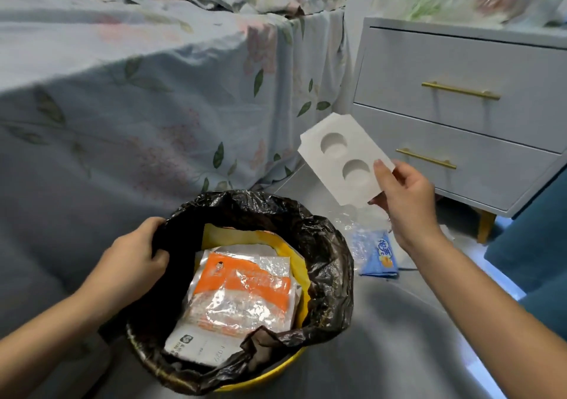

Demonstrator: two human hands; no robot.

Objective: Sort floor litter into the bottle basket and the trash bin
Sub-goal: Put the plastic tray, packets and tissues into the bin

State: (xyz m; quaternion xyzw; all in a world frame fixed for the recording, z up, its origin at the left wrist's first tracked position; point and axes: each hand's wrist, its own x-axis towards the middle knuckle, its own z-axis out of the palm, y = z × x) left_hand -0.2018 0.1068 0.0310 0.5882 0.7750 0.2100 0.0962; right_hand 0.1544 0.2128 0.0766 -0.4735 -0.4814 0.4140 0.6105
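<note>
A yellow trash bin [302, 271] lined with a black bag [325, 254] stands on the floor in front of me. An orange-and-clear plastic package [242, 294] and a white wrapper [196, 345] lie inside it. My left hand [138, 256] grips the bag's left rim. My right hand [405, 197] holds a white moulded paper tray [340, 156] with two round hollows, raised to the upper right of the bin. A blue snack wrapper [377, 256] lies on the floor just right of the bin. No bottle basket is in view.
A bed with a floral sheet [153, 97] hangs down close behind and left of the bin. A pale two-drawer nightstand [460, 116] with gold handles stands at the right. Crumpled clear plastic [346, 219] lies by the blue wrapper. Something dark blue [534, 239] fills the far right.
</note>
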